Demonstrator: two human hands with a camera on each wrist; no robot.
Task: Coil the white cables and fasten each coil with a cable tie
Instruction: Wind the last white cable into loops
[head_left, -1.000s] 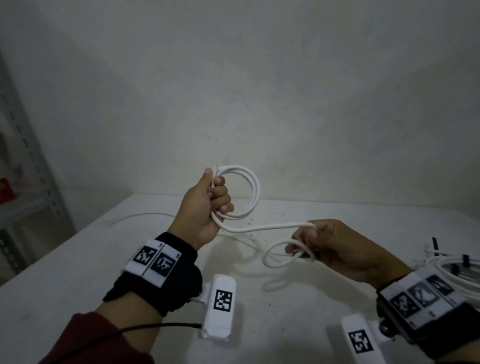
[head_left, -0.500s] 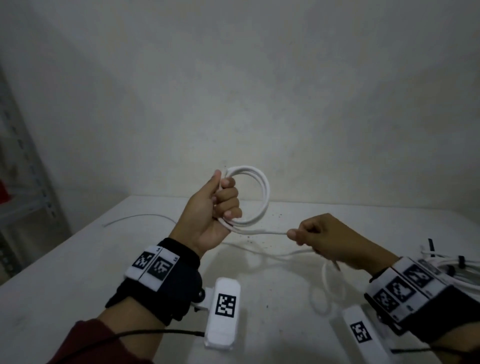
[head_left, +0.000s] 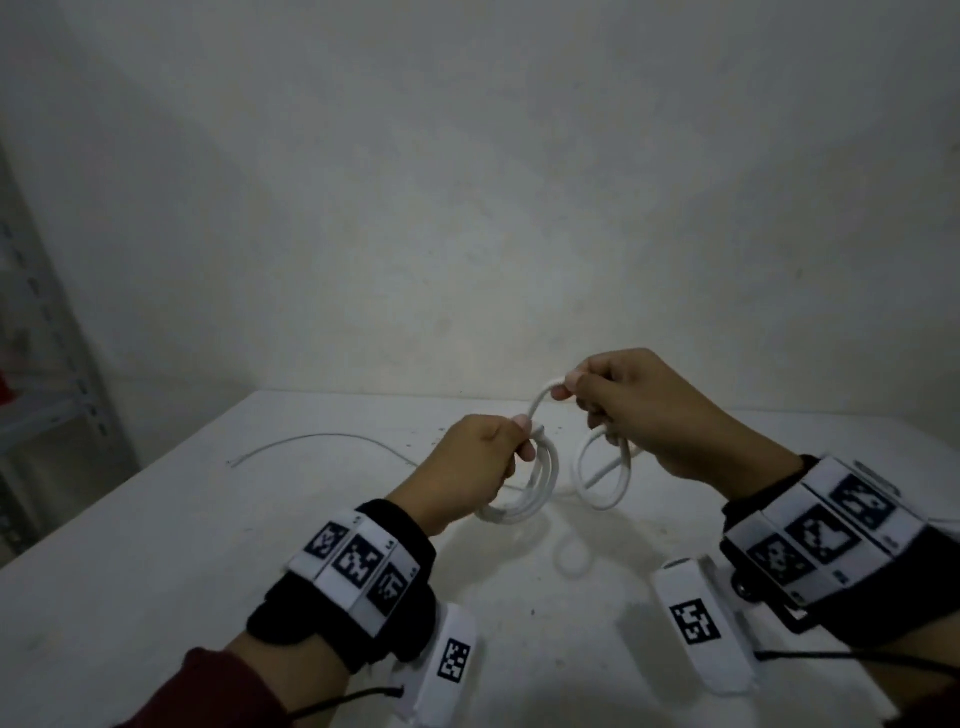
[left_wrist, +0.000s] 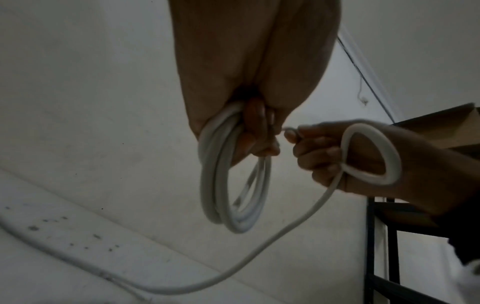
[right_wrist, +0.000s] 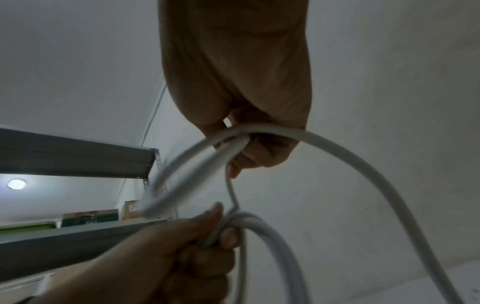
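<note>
My left hand (head_left: 480, 457) grips a coil of white cable (head_left: 535, 493) above the table; the coil's several turns hang below the fist (left_wrist: 233, 191). My right hand (head_left: 618, 400) is raised just right of it and pinches the same cable's free length, with a loose loop (head_left: 605, 475) hanging under its fingers. In the left wrist view that loop (left_wrist: 374, 154) curls over the right hand and the cable trails down to the table. In the right wrist view the cable (right_wrist: 259, 131) passes through the right hand's curled fingers toward the left hand (right_wrist: 182, 242). No cable tie shows.
A thin white wire (head_left: 322, 441) lies on the white table (head_left: 156, 545) at the back left. Grey metal shelving (head_left: 47, 410) stands at the left edge. A plain wall rises behind the table.
My right hand has risen from table height up beside the left hand, bringing a fresh loop of cable with it. The left hand has dropped lower and tipped the coil downward.
</note>
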